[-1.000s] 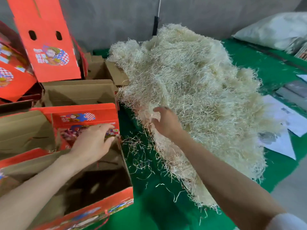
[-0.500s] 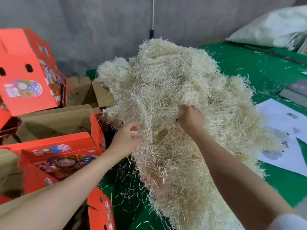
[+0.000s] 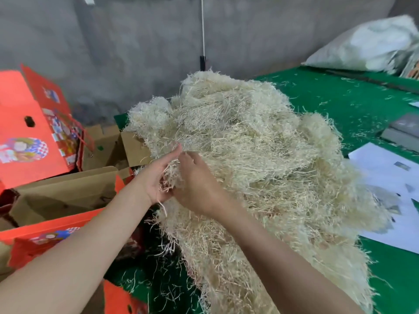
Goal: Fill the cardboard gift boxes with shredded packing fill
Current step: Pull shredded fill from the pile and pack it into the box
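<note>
Gripping a tuft at the left edge of the heap: left hand (image 3: 156, 177), palm turned up, fingers cupped round pale strands, thumb raised. Sits just beside right hand (image 3: 197, 184), back toward the camera, fingers bent down into the same strands, tips buried.

Entry 1, shredded packing fill (image 3: 260, 159): 1 large pale heap. Lies on green table cover (image 3: 351, 105), left edge close to the boxes. Loose strands scattered over the cover.

Entry 2, boxes, red outside, brown inside, grouped left of the heap:
- tall gift box (image 3: 20, 114), far left. Stands upright, printed picture and 1 oval handle hole facing the camera; inside not visible.
- open gift box (image 3: 63, 193), brown flaps spread. Interior in shadow, contents not discernible.
- near gift box (image 3: 45, 236), red printed rim, partly behind the left forearm. Interior hidden.
- rear gift box (image 3: 129, 148), brown flaps only, touching the heap's left edge. Contents cannot be told.

Entry 3, surroundings: white paper sheets (image 3: 385, 175) right of the heap, partly covered by its edge; white sack (image 3: 374, 44) at the far right; cord (image 3: 203, 30) hanging against the grey wall.
</note>
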Demonstrator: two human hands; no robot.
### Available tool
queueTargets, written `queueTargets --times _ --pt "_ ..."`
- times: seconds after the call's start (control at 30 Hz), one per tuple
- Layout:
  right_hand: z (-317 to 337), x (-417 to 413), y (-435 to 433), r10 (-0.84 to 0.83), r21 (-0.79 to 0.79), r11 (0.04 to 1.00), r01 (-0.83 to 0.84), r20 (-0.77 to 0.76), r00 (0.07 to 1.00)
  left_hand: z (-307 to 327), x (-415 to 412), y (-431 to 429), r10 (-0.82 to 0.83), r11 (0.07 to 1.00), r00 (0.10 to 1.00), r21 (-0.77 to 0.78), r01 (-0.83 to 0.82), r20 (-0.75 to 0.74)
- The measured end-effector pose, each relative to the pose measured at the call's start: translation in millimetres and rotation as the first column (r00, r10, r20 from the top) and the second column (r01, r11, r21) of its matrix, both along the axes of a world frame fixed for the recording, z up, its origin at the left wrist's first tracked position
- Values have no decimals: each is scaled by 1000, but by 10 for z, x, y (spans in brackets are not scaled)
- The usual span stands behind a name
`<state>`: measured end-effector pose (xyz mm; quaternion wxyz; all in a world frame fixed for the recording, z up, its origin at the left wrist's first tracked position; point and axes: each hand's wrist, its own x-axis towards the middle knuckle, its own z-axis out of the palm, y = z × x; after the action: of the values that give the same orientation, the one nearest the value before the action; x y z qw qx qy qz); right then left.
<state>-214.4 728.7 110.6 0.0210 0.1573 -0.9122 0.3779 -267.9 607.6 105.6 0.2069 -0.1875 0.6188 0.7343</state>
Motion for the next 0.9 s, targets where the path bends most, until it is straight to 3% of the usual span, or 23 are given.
queueTargets --times 0.1,0.2,0.27,0.33,0.4,0.47,0.6,0.7,0.77,0.83,0.87,0.9 --pt "98 41 199 47 -19 999 -47 6 999 101 -16 -5 -107 990 993 88 112 -57" --pt "118 69 503 -123 -34 992 121 -81 989 191 -16 9 -183 981 979 43 187 -85" --pt "31 14 790 -284 113 947 302 -150 947 261 15 18 -185 981 981 54 188 -66" --pt "-132 -63 1053 -416 354 833 425 -105 903 325 66 41 -165 985 984 39 168 -71" --pt "-320 -111 1178 -466 518 762 388 22 885 371 118 67 -144 990 986 -16 143 -82" --pt "-457 -125 1187 -458 540 764 353 69 886 403 150 88 -146 989 984 -26 144 -99" --pt "-366 -135 1016 -445 185 877 444 -38 895 437 193 82 -168 975 944 -188 117 -284" --pt "-53 -78 764 -427 -95 903 418 -105 898 467 277 68 -328 939 810 -265 221 -486" --pt "171 15 547 -385 -273 899 344 -113 916 495 365 65 -508 855 752 -351 382 -420" --pt "337 115 336 -267 -406 885 229 -39 963 463 430 68 -563 761 786 -532 372 -256" --pt "388 152 254 -190 -439 882 170 -2 982 456 449 93 -496 739 847 -604 297 -190" --pt "426 178 191 -116 -458 882 114 23 993 386 408 89 -368 807 901 -560 186 -231"
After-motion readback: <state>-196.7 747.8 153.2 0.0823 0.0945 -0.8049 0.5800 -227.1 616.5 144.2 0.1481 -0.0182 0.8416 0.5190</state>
